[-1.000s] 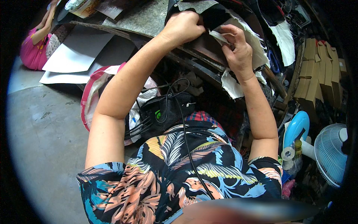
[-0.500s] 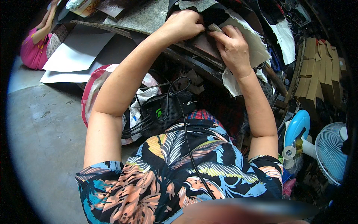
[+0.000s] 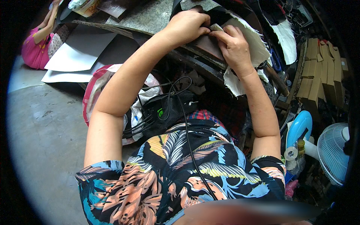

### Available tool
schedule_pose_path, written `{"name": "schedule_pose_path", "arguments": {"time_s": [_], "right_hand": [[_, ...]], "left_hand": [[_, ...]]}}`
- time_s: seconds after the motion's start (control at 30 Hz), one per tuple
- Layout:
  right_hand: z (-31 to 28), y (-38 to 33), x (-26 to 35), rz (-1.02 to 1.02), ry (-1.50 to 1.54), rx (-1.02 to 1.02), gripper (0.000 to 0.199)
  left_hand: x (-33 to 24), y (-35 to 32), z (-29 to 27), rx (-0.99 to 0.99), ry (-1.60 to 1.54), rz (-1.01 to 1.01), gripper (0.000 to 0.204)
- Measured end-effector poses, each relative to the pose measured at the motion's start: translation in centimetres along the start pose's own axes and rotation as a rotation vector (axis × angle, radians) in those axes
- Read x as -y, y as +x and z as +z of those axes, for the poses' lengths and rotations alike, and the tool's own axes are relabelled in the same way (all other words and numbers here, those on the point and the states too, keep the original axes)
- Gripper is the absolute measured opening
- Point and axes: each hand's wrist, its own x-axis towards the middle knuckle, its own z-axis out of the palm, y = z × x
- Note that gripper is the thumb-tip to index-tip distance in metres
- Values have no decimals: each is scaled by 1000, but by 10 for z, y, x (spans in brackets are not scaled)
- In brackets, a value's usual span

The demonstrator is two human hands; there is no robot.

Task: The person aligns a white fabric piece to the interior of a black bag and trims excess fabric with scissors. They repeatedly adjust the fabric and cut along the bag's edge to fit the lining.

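Left hand: fingers curled, hold unclear. Right hand: fingers pinch pale strip; narrow gap between hands. Frayed cloth hangs by worktop edge.

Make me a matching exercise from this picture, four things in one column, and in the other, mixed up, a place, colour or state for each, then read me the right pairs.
Column one:
1. Right hand
2. Electric fan
3. Cardboard boxes
4. Large flat sheets

Column two:
A. White, at the upper left
B. Tan, near the right rim, above the middle
C. Fingertips at a small pale piece
D. Round wire guard, at the lower right

Pairs: 1-C, 2-D, 3-B, 4-A.
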Motion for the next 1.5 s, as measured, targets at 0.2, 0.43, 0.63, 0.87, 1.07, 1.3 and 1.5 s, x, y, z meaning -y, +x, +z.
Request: {"name": "schedule_pose_path", "arguments": {"time_s": [0.2,0.43,0.63,0.87,1.07,1.3,1.5], "right_hand": [[0,1,-1,-16,21,-9,23],[-4,-2,0,-48,-11,-9,26],[-6,-3,3,-8,284,-183,38],[-17,-6,17,-316,-9,101,29],[-19,-6,16,-123,147,138,25],[-42,-1,-4,392,792,198,23],[-48,6,-8,474,784,60,25]], "left_hand": [[-9,4,8,-97,128,15,14],[2,11,7,28,-187,-325,28],[13,13,8,168,-330,-407,32],[17,14,8,224,-344,-318,24],[13,12,2,244,-361,-309,24],[21,10,10,168,-421,-44,34],[6,9,9,271,-178,-171,44]]}}
